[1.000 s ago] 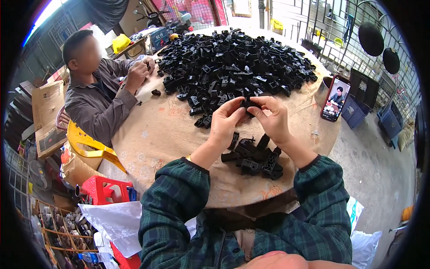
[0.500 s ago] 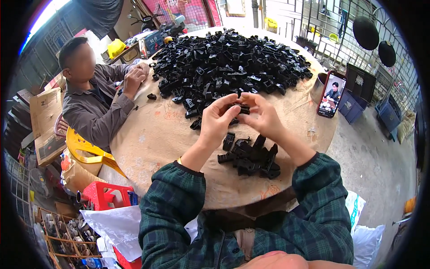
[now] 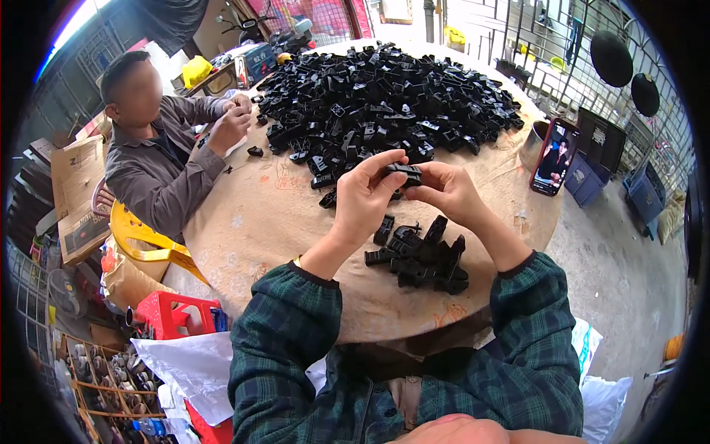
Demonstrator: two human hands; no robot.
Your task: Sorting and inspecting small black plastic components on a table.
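Between my two hands, above the near side of the round table, is a small black plastic part [image 3: 405, 174]. My left hand [image 3: 360, 196] grips it between thumb and fingers, the thumb lying along its near face. My right hand [image 3: 452, 194] pinches its right end, the fingertips partly hidden behind it. Just beneath my hands lies a small group of black plastic pieces [image 3: 421, 259] on the tablecloth. Beyond them rises a large heap of similar black parts [image 3: 392, 103].
A beige patterned cloth covers the round table [image 3: 244, 244]. On the left a person [image 3: 163, 155] works with both hands close together. At the right edge a phone [image 3: 553, 157] leans on a metal cup [image 3: 532, 140]. A yellow chair [image 3: 144, 240] and red stool [image 3: 170, 311] stand left.
The black part has been turned and shows more of its face above my left thumb. My right fingers have drawn lower and closer together. The whole view has shifted slightly.
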